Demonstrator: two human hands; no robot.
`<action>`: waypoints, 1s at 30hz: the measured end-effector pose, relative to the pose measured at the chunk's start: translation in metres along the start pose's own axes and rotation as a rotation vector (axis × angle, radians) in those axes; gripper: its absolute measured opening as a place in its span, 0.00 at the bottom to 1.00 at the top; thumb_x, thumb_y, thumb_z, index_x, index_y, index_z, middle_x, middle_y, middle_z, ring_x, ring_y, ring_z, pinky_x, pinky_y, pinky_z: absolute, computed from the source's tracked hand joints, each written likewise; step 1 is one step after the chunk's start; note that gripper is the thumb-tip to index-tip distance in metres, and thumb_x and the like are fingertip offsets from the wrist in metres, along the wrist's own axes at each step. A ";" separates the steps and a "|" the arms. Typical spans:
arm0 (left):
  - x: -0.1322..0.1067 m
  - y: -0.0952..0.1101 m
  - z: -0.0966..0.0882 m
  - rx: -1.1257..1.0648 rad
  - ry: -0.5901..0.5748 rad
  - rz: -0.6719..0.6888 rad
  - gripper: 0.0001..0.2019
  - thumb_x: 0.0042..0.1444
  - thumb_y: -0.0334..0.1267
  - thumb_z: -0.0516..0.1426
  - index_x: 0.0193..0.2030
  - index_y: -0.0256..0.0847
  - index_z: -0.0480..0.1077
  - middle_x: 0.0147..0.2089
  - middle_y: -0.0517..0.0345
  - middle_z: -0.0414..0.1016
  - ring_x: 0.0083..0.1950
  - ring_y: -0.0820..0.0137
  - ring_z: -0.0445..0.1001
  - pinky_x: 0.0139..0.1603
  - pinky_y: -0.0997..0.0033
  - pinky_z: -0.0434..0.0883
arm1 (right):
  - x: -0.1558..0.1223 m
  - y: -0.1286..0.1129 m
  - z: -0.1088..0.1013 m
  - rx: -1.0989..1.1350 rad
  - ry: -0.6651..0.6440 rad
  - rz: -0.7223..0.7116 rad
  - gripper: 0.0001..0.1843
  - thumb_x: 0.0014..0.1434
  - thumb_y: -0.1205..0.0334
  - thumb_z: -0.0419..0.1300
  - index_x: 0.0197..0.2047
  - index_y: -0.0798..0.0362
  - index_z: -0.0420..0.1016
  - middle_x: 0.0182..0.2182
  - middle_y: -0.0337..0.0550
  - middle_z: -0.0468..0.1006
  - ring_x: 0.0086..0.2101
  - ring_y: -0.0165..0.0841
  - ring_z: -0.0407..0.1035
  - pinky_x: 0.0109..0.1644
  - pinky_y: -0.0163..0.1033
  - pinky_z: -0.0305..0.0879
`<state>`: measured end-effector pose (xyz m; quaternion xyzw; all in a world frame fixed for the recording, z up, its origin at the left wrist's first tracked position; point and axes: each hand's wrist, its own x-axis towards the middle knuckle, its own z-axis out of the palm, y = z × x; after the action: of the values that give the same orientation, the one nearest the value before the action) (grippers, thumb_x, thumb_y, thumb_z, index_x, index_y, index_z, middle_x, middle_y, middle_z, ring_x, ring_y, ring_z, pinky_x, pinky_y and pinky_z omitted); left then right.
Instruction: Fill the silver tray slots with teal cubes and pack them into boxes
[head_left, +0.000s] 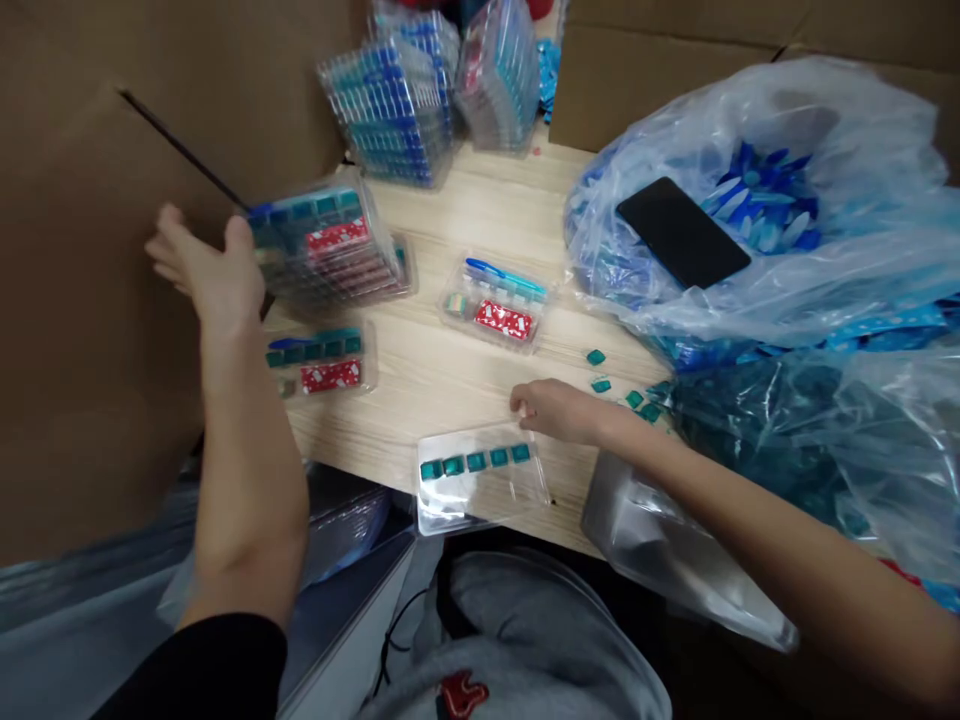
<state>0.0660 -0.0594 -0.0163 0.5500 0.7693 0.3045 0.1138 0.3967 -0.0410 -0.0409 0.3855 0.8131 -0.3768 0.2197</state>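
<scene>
My left hand (pixel 206 268) is stretched out at the left of the wooden table (pixel 480 210), fingers spread, touching the side of a stack of clear filled trays (pixel 330 250) with teal and red pieces. My right hand (pixel 559 410) rests with fingers curled at the right end of a clear tray (pixel 484 485) near the table's front edge. That tray holds a row of several teal squares (pixel 475 461). What the right fingers pinch, if anything, is hidden.
Two more filled trays (pixel 321 362) (pixel 499 305) lie on the table, taller stacks (pixel 394 110) stand at the back. Loose teal squares (pixel 626 385) lie beside a big plastic bag (pixel 787 280) of blue parts with a black phone (pixel 682 232) on it. Cardboard walls stand left and behind.
</scene>
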 end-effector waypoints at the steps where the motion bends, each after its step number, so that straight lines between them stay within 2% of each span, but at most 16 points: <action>1: -0.012 0.008 0.003 0.007 0.132 -0.007 0.29 0.68 0.57 0.32 0.68 0.43 0.44 0.69 0.42 0.52 0.74 0.42 0.42 0.63 0.25 0.39 | 0.001 0.000 0.001 -0.004 -0.007 0.001 0.06 0.63 0.65 0.61 0.43 0.56 0.76 0.43 0.43 0.79 0.44 0.34 0.73 0.52 0.46 0.69; 2: -0.027 0.017 0.007 0.008 0.253 -0.001 0.30 0.68 0.56 0.34 0.68 0.38 0.44 0.69 0.40 0.50 0.73 0.42 0.42 0.66 0.27 0.36 | 0.002 0.001 0.001 -0.003 -0.009 0.003 0.05 0.63 0.64 0.61 0.40 0.56 0.75 0.42 0.43 0.78 0.43 0.33 0.73 0.51 0.46 0.69; 3: -0.044 0.027 0.012 0.003 0.304 0.027 0.31 0.68 0.55 0.37 0.67 0.33 0.47 0.68 0.38 0.51 0.71 0.44 0.47 0.68 0.31 0.43 | 0.001 0.001 0.001 0.005 -0.004 0.006 0.03 0.63 0.65 0.61 0.38 0.57 0.75 0.40 0.42 0.78 0.42 0.33 0.73 0.50 0.45 0.69; 4: -0.063 0.037 0.018 -0.007 0.271 0.081 0.28 0.68 0.55 0.42 0.63 0.35 0.56 0.64 0.42 0.59 0.68 0.48 0.57 0.66 0.39 0.56 | 0.001 0.001 0.001 0.018 0.009 0.006 0.02 0.62 0.67 0.62 0.36 0.57 0.74 0.39 0.42 0.78 0.41 0.33 0.72 0.49 0.44 0.69; 6: -0.105 0.058 0.031 -0.046 0.064 0.235 0.19 0.68 0.53 0.46 0.54 0.45 0.68 0.54 0.53 0.73 0.60 0.59 0.69 0.63 0.51 0.65 | -0.002 0.001 -0.003 0.065 0.050 0.000 0.04 0.58 0.74 0.62 0.33 0.57 0.73 0.36 0.43 0.78 0.39 0.33 0.72 0.46 0.40 0.68; 8: -0.145 0.077 0.047 -0.077 -0.128 0.378 0.19 0.66 0.57 0.48 0.53 0.49 0.70 0.54 0.57 0.76 0.57 0.62 0.73 0.61 0.56 0.70 | -0.006 0.001 -0.010 0.141 0.081 -0.013 0.08 0.54 0.78 0.60 0.31 0.56 0.72 0.32 0.43 0.78 0.35 0.32 0.72 0.40 0.36 0.66; 9: -0.162 0.084 0.055 -0.079 -0.229 0.448 0.24 0.64 0.60 0.50 0.57 0.49 0.68 0.58 0.54 0.74 0.60 0.60 0.72 0.61 0.55 0.70 | -0.008 0.002 -0.014 0.189 0.085 -0.019 0.09 0.53 0.79 0.59 0.31 0.56 0.71 0.29 0.42 0.78 0.32 0.31 0.72 0.37 0.34 0.66; 10: -0.176 0.090 0.062 -0.048 -0.344 0.529 0.32 0.61 0.64 0.51 0.64 0.45 0.62 0.64 0.46 0.68 0.65 0.54 0.67 0.63 0.50 0.68 | -0.011 0.002 -0.019 0.241 0.081 -0.025 0.09 0.53 0.79 0.58 0.31 0.55 0.70 0.26 0.40 0.77 0.29 0.30 0.72 0.34 0.33 0.66; 12: -0.192 0.098 0.075 0.029 -0.448 0.620 0.43 0.55 0.65 0.56 0.70 0.41 0.52 0.71 0.36 0.57 0.71 0.46 0.58 0.66 0.42 0.62 | -0.017 0.003 -0.028 0.346 0.069 -0.036 0.09 0.55 0.78 0.55 0.32 0.54 0.69 0.23 0.36 0.75 0.24 0.27 0.71 0.31 0.31 0.67; 14: -0.193 0.101 0.083 0.063 -0.463 0.646 0.42 0.57 0.58 0.58 0.72 0.42 0.47 0.71 0.35 0.55 0.72 0.46 0.55 0.67 0.41 0.59 | -0.021 0.004 -0.035 0.430 0.074 -0.041 0.10 0.56 0.79 0.54 0.33 0.54 0.69 0.22 0.34 0.75 0.23 0.26 0.71 0.30 0.31 0.68; 16: -0.184 0.103 0.085 0.031 -0.466 0.632 0.39 0.60 0.53 0.59 0.72 0.45 0.47 0.69 0.39 0.60 0.70 0.50 0.59 0.66 0.44 0.61 | -0.023 0.005 -0.039 0.486 0.100 -0.037 0.09 0.58 0.78 0.53 0.35 0.55 0.69 0.22 0.34 0.75 0.23 0.26 0.71 0.31 0.30 0.69; 19: -0.164 0.104 0.082 -0.032 -0.536 0.596 0.37 0.58 0.51 0.61 0.70 0.46 0.52 0.64 0.43 0.66 0.65 0.52 0.64 0.63 0.48 0.64 | -0.021 0.009 -0.037 0.527 0.148 -0.030 0.08 0.63 0.72 0.53 0.36 0.56 0.72 0.24 0.36 0.75 0.24 0.26 0.72 0.32 0.31 0.70; 21: -0.155 0.104 0.078 -0.054 -0.570 0.566 0.31 0.60 0.44 0.60 0.68 0.44 0.56 0.62 0.44 0.67 0.64 0.53 0.65 0.63 0.48 0.64 | -0.019 0.014 -0.035 0.529 0.189 -0.023 0.08 0.64 0.69 0.54 0.35 0.57 0.73 0.26 0.39 0.76 0.26 0.27 0.72 0.33 0.32 0.70; 23: -0.149 0.101 0.070 -0.098 -0.552 0.539 0.26 0.61 0.35 0.55 0.67 0.43 0.59 0.61 0.46 0.69 0.63 0.55 0.66 0.63 0.49 0.64 | -0.018 0.020 -0.034 0.513 0.253 -0.011 0.07 0.63 0.68 0.57 0.34 0.57 0.75 0.27 0.40 0.76 0.28 0.29 0.72 0.34 0.33 0.69; 26: -0.139 0.091 0.054 -0.289 -0.404 0.478 0.26 0.61 0.30 0.53 0.66 0.48 0.61 0.61 0.53 0.70 0.62 0.58 0.68 0.64 0.51 0.64 | -0.021 0.025 -0.040 0.504 0.351 -0.009 0.06 0.63 0.68 0.58 0.37 0.57 0.77 0.30 0.42 0.78 0.30 0.30 0.72 0.36 0.34 0.68; 30: -0.110 0.087 0.041 -0.901 -0.123 0.369 0.22 0.58 0.41 0.61 0.61 0.53 0.68 0.59 0.59 0.74 0.59 0.58 0.72 0.60 0.54 0.70 | -0.025 0.019 -0.047 0.616 0.344 -0.067 0.07 0.63 0.69 0.58 0.42 0.54 0.78 0.35 0.42 0.80 0.33 0.30 0.75 0.41 0.35 0.72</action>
<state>0.1951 -0.1277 -0.0144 0.5903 0.4425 0.5890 0.3298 0.4238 -0.0081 -0.0036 0.4648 0.6984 -0.5410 -0.0595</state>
